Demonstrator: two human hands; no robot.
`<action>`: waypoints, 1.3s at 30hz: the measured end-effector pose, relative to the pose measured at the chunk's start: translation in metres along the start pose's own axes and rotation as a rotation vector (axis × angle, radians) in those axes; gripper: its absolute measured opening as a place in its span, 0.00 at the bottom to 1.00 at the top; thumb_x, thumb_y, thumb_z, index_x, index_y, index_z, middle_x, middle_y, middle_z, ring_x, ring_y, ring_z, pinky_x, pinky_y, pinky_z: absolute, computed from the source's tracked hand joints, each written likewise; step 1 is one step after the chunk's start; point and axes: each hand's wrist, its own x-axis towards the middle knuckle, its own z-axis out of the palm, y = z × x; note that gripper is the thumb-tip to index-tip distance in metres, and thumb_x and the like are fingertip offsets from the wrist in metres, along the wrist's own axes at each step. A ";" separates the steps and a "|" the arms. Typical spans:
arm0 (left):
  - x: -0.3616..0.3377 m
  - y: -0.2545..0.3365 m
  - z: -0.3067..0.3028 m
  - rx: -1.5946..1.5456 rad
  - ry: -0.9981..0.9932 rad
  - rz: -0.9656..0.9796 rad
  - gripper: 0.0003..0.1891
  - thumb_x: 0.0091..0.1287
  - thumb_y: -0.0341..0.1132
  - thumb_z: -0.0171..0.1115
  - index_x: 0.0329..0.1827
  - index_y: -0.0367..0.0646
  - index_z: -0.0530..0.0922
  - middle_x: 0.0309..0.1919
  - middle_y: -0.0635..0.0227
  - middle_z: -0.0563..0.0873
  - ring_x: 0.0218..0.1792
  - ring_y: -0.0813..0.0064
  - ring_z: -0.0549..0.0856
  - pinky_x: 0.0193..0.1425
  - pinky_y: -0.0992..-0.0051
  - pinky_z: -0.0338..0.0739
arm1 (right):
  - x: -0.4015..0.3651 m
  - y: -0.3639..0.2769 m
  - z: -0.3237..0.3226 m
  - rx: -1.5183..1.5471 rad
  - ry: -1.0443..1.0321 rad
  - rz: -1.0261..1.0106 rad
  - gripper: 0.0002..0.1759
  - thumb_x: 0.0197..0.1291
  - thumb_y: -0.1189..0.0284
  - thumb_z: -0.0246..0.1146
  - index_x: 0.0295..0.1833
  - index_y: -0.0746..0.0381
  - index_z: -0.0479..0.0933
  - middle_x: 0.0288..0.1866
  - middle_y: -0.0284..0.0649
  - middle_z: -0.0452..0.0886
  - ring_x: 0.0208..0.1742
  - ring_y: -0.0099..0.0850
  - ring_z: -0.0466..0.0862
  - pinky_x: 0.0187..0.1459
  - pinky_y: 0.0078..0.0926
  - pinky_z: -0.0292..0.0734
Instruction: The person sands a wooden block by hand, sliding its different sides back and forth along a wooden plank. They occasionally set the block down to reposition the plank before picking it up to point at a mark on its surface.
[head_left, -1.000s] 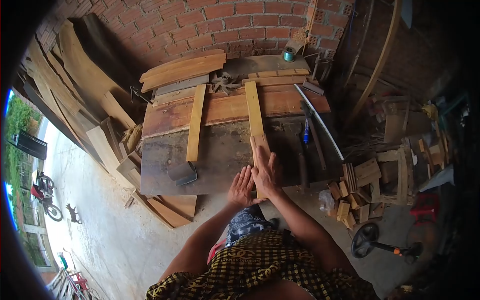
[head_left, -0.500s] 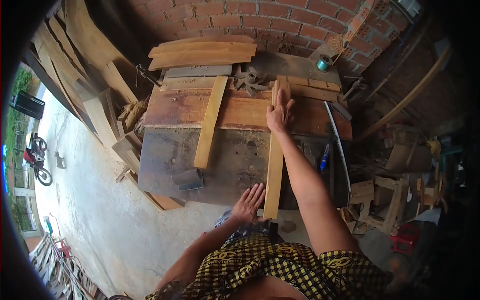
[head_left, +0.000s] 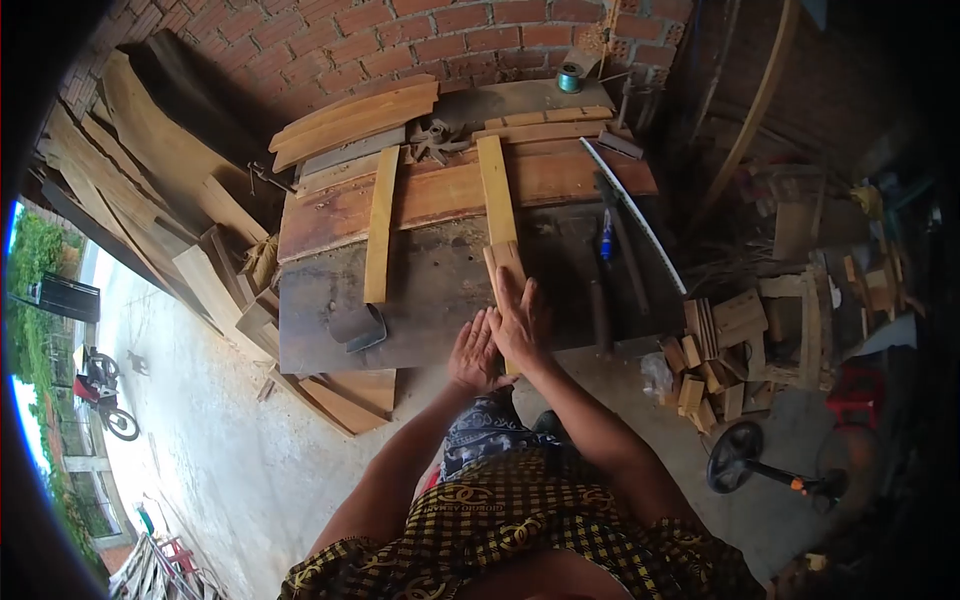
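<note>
A long yellowish wood strip (head_left: 500,195) runs from the back of the workbench (head_left: 435,275) to its near edge. My right hand (head_left: 522,325) grips a wooden block (head_left: 508,262) pressed onto the strip's near part, fingers stretched along its top. The block's underside is hidden. Close beside it, my left hand (head_left: 474,352) lies flat with fingers extended, at the near left side of the strip and touching or almost touching my right hand. A second strip (head_left: 381,225) lies to the left. Near it rests a curled dark sheet (head_left: 358,328).
Right of the strip lie a blue tool (head_left: 606,237) and a long pale straightedge (head_left: 635,215). A spoked metal part (head_left: 437,141), boards (head_left: 355,120) and a spool (head_left: 570,78) sit at the back. Offcuts (head_left: 715,375) are piled at right; planks (head_left: 165,130) lean left.
My right hand has drawn the wooden block along the strip from its far end toward me, coming next to my left hand. The camera view has shifted and turned.
</note>
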 end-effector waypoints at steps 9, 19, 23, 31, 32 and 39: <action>0.004 0.008 -0.010 0.097 -0.043 -0.011 0.59 0.52 0.77 0.55 0.77 0.37 0.59 0.78 0.49 0.58 0.80 0.53 0.55 0.78 0.54 0.53 | -0.010 0.007 -0.012 0.004 -0.006 -0.079 0.42 0.56 0.61 0.66 0.77 0.47 0.60 0.49 0.55 0.69 0.47 0.53 0.76 0.45 0.51 0.74; 0.001 0.002 -0.003 0.073 -0.128 -0.057 0.61 0.56 0.82 0.44 0.79 0.36 0.57 0.79 0.52 0.59 0.80 0.56 0.56 0.81 0.59 0.46 | 0.187 -0.013 0.036 -0.029 0.028 0.082 0.42 0.56 0.63 0.65 0.77 0.49 0.60 0.59 0.59 0.68 0.56 0.57 0.75 0.51 0.54 0.75; 0.002 0.000 -0.005 0.031 -0.189 -0.058 0.61 0.58 0.81 0.44 0.79 0.34 0.54 0.81 0.51 0.52 0.81 0.57 0.51 0.82 0.59 0.43 | 0.266 -0.009 0.070 -0.046 0.065 0.104 0.42 0.58 0.61 0.63 0.78 0.47 0.58 0.68 0.64 0.63 0.61 0.60 0.75 0.55 0.54 0.76; -0.004 0.000 0.001 0.001 -0.064 -0.053 0.60 0.56 0.80 0.47 0.79 0.36 0.57 0.80 0.53 0.55 0.81 0.58 0.54 0.82 0.59 0.45 | 0.207 -0.005 0.061 0.020 0.022 0.137 0.42 0.58 0.62 0.62 0.79 0.46 0.57 0.65 0.65 0.64 0.59 0.63 0.75 0.56 0.58 0.73; -0.002 -0.001 0.001 -0.018 -0.057 -0.053 0.60 0.56 0.81 0.47 0.79 0.36 0.57 0.80 0.52 0.55 0.81 0.57 0.54 0.82 0.59 0.45 | 0.174 -0.005 0.049 -0.005 0.017 0.072 0.42 0.58 0.62 0.62 0.79 0.46 0.57 0.63 0.65 0.65 0.58 0.62 0.75 0.55 0.58 0.72; -0.002 0.000 0.006 -0.038 0.026 -0.021 0.55 0.56 0.74 0.55 0.78 0.40 0.60 0.78 0.51 0.61 0.79 0.54 0.58 0.80 0.56 0.50 | -0.034 0.003 -0.018 -0.080 -0.081 -0.057 0.42 0.57 0.62 0.65 0.78 0.48 0.59 0.54 0.57 0.69 0.50 0.54 0.77 0.49 0.50 0.75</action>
